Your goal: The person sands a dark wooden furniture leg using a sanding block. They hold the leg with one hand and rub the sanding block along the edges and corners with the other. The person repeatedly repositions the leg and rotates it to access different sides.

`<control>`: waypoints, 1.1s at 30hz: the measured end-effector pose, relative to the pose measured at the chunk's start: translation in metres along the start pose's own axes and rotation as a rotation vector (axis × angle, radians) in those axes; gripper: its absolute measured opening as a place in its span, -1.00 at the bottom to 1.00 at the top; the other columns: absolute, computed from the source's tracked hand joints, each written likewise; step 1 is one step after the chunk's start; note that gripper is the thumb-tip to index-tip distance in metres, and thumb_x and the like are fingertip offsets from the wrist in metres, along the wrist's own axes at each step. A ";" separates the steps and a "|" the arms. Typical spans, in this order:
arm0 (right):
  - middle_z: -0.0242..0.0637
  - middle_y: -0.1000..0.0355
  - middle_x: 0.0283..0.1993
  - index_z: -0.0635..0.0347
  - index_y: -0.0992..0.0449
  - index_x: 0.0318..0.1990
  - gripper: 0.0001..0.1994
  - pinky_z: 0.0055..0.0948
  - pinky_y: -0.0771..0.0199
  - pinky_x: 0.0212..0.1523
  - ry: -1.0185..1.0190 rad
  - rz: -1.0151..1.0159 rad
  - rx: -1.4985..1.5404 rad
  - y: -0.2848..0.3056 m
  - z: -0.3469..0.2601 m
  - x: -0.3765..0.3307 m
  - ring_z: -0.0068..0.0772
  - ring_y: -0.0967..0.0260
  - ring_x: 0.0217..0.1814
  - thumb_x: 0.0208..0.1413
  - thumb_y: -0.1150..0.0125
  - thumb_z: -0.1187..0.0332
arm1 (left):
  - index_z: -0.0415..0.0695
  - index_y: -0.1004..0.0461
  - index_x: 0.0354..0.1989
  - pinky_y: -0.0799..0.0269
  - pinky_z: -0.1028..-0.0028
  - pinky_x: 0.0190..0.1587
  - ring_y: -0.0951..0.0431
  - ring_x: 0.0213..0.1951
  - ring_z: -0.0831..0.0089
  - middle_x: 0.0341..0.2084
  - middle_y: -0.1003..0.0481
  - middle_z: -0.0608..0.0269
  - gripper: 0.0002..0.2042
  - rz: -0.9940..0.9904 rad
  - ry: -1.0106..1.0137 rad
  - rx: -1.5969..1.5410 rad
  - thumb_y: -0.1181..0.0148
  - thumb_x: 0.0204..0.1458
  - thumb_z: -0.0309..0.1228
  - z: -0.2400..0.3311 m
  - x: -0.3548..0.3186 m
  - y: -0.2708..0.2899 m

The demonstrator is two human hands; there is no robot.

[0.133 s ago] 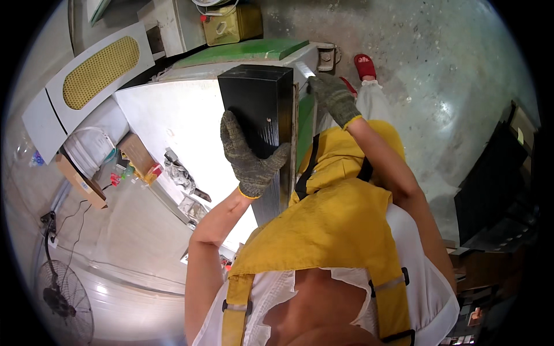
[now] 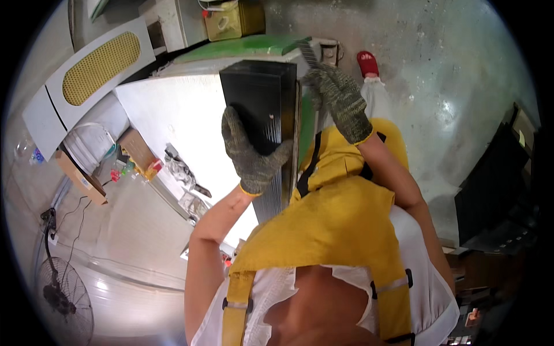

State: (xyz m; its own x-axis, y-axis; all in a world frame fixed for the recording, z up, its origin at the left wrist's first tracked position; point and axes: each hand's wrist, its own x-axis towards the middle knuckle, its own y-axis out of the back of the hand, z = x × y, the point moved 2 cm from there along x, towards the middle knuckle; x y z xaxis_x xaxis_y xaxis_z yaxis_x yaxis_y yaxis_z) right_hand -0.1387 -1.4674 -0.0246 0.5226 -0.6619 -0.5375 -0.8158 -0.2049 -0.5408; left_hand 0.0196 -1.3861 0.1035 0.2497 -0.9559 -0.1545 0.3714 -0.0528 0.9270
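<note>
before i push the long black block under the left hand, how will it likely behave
The black block looks stiff, with flat sides and straight edges. Its square corners suggest it would slide or tip rather than roll. Light glinting off it hints at a slippery finish.

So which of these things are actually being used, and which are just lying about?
In use, it seems:
- black block, under the left hand
- thin strip, apparently gripped by the right hand
- white table, beside the block

Just about, untouched:
- fan
- yellow can
- cardboard
</note>
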 end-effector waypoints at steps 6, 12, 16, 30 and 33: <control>-0.22 -0.50 -0.17 0.23 -0.49 -0.09 -0.81 -0.51 -0.47 -0.36 1.049 0.126 -0.877 -0.032 -0.034 -0.009 -0.43 -0.42 -0.37 0.19 -0.07 0.41 | -0.35 0.02 0.34 0.00 0.16 0.32 -0.09 0.30 -0.06 0.28 -0.10 -0.22 0.11 0.012 -0.002 -0.024 -0.52 -0.37 -0.11 0.001 0.001 -0.001; -0.28 -0.50 -0.19 0.27 -0.45 -0.04 -0.80 -0.60 -0.40 -0.44 0.299 -0.153 0.013 -0.034 -0.028 -0.011 -0.55 -0.38 -0.43 0.21 -0.05 0.44 | -0.35 0.03 0.35 0.00 0.16 0.32 -0.08 0.31 -0.06 0.29 -0.07 -0.21 0.11 0.003 -0.006 -0.039 -0.53 -0.37 -0.12 -0.001 0.002 -0.001; -0.34 -0.51 -0.20 0.24 -0.41 -0.02 -0.79 -0.61 -0.35 -0.47 0.214 -0.133 0.238 -0.035 -0.020 -0.012 -0.64 -0.35 -0.43 0.27 -0.03 0.36 | -0.35 0.03 0.35 0.01 0.15 0.32 -0.08 0.31 -0.07 0.29 -0.07 -0.22 0.11 0.007 -0.012 -0.031 -0.53 -0.37 -0.14 -0.003 0.000 -0.003; -0.16 -0.45 0.02 0.21 -0.47 0.00 -0.68 -0.15 -0.41 0.04 0.857 0.142 -1.060 -0.010 -0.004 -0.001 -0.13 -0.40 0.05 0.05 -0.07 0.42 | -0.36 0.02 0.34 0.02 0.14 0.32 -0.08 0.31 -0.07 0.29 -0.09 -0.21 0.11 -0.001 -0.017 -0.013 -0.53 -0.37 -0.13 -0.003 -0.001 -0.001; -0.24 -0.48 -0.09 0.15 -0.48 0.00 -0.70 -0.29 -0.47 -0.07 0.724 0.017 -1.471 0.032 0.041 0.039 -0.26 -0.47 -0.09 0.12 -0.02 0.35 | -0.35 0.02 0.35 0.03 0.13 0.32 -0.08 0.31 -0.07 0.29 -0.09 -0.20 0.10 0.003 -0.029 -0.035 -0.53 -0.36 -0.12 0.000 0.003 -0.001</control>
State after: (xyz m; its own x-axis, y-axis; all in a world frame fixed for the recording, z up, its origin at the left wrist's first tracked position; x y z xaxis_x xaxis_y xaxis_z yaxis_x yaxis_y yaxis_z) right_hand -0.1346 -1.4706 -0.0894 0.6390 -0.7640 0.0892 -0.5609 -0.3834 0.7338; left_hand 0.0200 -1.3885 0.1018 0.2251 -0.9640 -0.1417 0.4022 -0.0405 0.9147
